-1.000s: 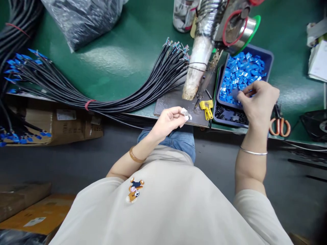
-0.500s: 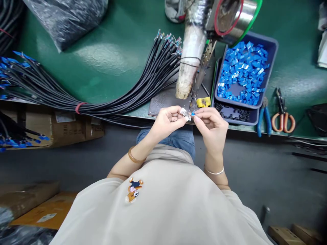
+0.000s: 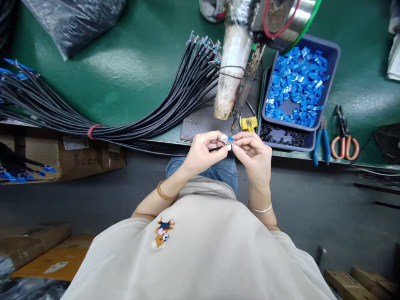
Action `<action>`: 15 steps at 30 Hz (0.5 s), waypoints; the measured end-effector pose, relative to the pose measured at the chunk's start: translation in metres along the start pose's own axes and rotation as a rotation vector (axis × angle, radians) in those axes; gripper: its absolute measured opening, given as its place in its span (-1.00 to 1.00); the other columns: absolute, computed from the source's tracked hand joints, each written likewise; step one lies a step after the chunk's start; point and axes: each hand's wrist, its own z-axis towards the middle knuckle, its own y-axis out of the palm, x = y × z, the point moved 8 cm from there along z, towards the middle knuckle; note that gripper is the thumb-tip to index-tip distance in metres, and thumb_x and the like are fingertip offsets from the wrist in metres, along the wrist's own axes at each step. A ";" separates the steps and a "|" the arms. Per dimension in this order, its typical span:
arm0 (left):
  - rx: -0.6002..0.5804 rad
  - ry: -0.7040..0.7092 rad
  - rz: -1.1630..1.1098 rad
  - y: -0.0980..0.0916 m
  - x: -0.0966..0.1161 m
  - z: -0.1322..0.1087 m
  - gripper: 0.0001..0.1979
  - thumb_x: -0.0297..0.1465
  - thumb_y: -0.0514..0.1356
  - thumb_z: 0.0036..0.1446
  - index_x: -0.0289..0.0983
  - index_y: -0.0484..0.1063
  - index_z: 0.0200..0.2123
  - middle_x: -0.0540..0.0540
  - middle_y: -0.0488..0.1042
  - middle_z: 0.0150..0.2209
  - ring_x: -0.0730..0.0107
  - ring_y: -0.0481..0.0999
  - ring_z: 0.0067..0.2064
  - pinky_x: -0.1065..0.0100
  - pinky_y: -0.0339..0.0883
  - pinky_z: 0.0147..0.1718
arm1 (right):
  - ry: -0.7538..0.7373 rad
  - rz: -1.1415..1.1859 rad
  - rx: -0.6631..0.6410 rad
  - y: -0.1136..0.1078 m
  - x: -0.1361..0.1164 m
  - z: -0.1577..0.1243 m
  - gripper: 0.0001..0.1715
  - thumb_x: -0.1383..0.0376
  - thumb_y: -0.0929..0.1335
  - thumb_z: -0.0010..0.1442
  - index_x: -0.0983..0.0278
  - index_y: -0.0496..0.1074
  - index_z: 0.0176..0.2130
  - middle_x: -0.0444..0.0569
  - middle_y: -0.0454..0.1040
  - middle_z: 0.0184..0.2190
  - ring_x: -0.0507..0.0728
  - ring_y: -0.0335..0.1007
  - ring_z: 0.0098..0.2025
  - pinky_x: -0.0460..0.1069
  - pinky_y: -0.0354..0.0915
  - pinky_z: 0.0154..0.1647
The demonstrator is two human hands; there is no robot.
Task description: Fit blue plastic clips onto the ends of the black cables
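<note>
In front of my waist at the table edge, my left hand (image 3: 204, 153) is closed, pinching a thin black cable (image 3: 216, 148) close to its end. White wraps (image 3: 224, 138) cover the tips of its thumb and index finger. My right hand (image 3: 254, 155) meets it from the other side, thumb and index finger pinched on a small blue connector (image 3: 231, 138). The connector is at the cable's end, among the left fingertips; whether the wires sit inside it is too small to tell. Just beyond the hands lies a yellow block (image 3: 249, 123).
A white-wrapped tube (image 3: 229, 71) and a metal rod (image 3: 250, 79) hang above a dark plate (image 3: 195, 125). At right are a bin of blue connectors (image 3: 333, 62), a lower bin (image 3: 308, 141) of black parts, and pliers (image 3: 325, 143) and orange-handled cutters (image 3: 344, 146). A black cable bundle (image 3: 131, 127) lies left.
My right hand has moved left, bringing the blue connector against the left fingertips. The black cable now shows in the left hand. The view has shifted slightly.
</note>
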 end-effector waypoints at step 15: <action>-0.065 -0.011 0.128 0.000 -0.004 -0.006 -0.94 -0.48 0.21 0.09 -0.32 0.35 -0.37 0.09 0.31 -0.57 0.64 0.30 -0.54 0.54 0.21 -0.51 | -0.021 -0.046 0.005 0.000 -0.001 -0.001 -0.97 0.30 0.46 0.12 0.21 0.52 -0.35 -0.09 0.50 -0.19 0.01 0.50 -0.19 -0.07 0.49 -0.19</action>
